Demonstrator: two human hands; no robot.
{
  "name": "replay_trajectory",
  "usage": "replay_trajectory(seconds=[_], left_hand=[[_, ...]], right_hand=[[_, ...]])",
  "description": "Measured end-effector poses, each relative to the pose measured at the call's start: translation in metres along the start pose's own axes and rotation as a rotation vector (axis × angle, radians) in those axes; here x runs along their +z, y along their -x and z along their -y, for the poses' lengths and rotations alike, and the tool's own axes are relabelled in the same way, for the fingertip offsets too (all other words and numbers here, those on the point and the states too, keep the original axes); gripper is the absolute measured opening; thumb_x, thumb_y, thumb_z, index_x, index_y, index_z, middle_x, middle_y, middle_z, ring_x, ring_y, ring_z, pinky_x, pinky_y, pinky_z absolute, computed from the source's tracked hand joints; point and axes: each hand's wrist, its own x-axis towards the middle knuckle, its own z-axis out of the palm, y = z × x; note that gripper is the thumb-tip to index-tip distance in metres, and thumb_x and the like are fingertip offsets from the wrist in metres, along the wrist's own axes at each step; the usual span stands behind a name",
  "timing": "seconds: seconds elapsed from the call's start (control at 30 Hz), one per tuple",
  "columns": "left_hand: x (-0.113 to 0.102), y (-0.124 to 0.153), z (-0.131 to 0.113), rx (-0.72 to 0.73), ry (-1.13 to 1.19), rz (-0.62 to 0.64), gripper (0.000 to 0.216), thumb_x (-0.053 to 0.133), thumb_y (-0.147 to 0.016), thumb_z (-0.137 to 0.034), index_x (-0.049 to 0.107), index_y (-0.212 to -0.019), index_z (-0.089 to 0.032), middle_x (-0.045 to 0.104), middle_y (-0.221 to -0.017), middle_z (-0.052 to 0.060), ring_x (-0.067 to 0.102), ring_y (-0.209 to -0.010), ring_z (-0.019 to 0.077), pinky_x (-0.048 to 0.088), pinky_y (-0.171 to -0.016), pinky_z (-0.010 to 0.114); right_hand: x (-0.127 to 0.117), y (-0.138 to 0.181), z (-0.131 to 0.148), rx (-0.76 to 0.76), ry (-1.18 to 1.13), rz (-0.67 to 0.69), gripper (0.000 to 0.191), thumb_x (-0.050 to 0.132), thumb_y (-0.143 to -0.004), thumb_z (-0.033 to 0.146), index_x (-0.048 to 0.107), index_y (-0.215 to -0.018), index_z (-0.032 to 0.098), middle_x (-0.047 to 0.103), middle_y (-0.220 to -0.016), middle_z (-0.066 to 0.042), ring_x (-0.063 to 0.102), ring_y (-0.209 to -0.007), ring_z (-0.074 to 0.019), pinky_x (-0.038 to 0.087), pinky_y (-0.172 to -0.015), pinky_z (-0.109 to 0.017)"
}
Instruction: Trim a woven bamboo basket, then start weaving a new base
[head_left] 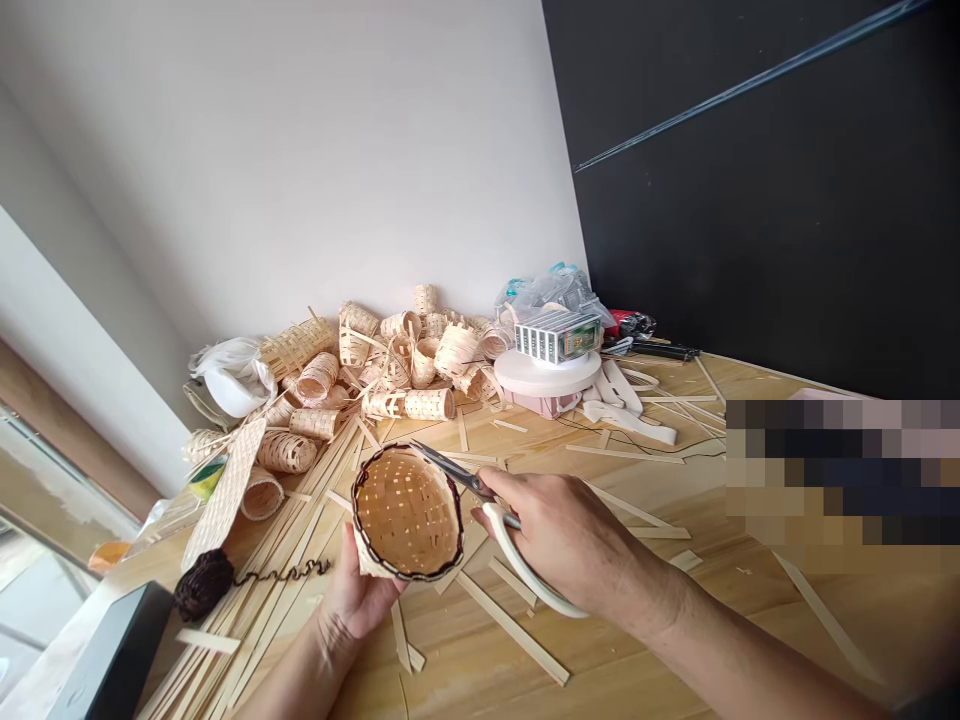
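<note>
A small woven basket (409,515) of pale strips, its rim bound with dark brown cord, is tilted so that I look into its mouth. My left hand (360,590) grips it from below and the left; some of those fingers are hidden behind the basket. In my right hand (562,535) is a pair of scissors (517,560) with white handles. The blades point up and left, lying over the upper right part of the basket's rim. Whether they touch the cord I cannot tell.
Several woven baskets (315,378) are heaped along the wall. Long pale strips (262,570) and offcuts litter the wooden table (600,660). A dark yarn ball (205,585) and a dark box (112,650) lie at left. At the back stands a white round stand (546,372) bearing small boxes.
</note>
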Motion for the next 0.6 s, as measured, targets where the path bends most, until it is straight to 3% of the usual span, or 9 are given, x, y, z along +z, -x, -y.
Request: replay_trajectory(seconds=[0.27, 0.47, 0.6], left_hand=[[-0.004, 0.002, 0.001, 0.001, -0.003, 0.066, 0.05, 0.047, -0.083, -0.046, 0.047, -0.126, -0.022, 0.059, -0.116, 0.01, 0.047, -0.115, 0.0275, 0.026, -0.102, 0.043], [-0.003, 0.004, 0.004, -0.081, -0.004, 0.12, 0.043, 0.039, -0.086, -0.047, 0.055, -0.118, -0.022, 0.06, -0.115, 0.007, 0.049, -0.113, 0.0245, 0.027, -0.102, 0.042], [0.004, 0.003, 0.003, -0.075, -0.018, 0.109, 0.04, 0.038, -0.088, -0.043, 0.053, -0.12, -0.024, 0.058, -0.118, 0.006, 0.05, -0.112, 0.0247, 0.03, -0.1, 0.044]], right_hand=[[-0.01, -0.001, -0.001, 0.048, 0.089, 0.054, 0.01, 0.053, -0.078, 0.028, 0.055, -0.087, 0.024, 0.067, -0.074, 0.0, 0.062, -0.064, -0.0177, 0.031, -0.052, -0.025], [-0.015, -0.002, 0.004, 0.033, 0.05, 0.079, 0.012, 0.052, -0.079, 0.028, 0.055, -0.089, 0.023, 0.067, -0.078, -0.001, 0.062, -0.066, -0.0169, 0.034, -0.054, -0.024], [-0.014, -0.004, 0.006, 0.038, 0.039, 0.075, 0.013, 0.051, -0.079, 0.027, 0.056, -0.091, 0.023, 0.067, -0.078, -0.001, 0.062, -0.065, -0.016, 0.034, -0.054, -0.023]])
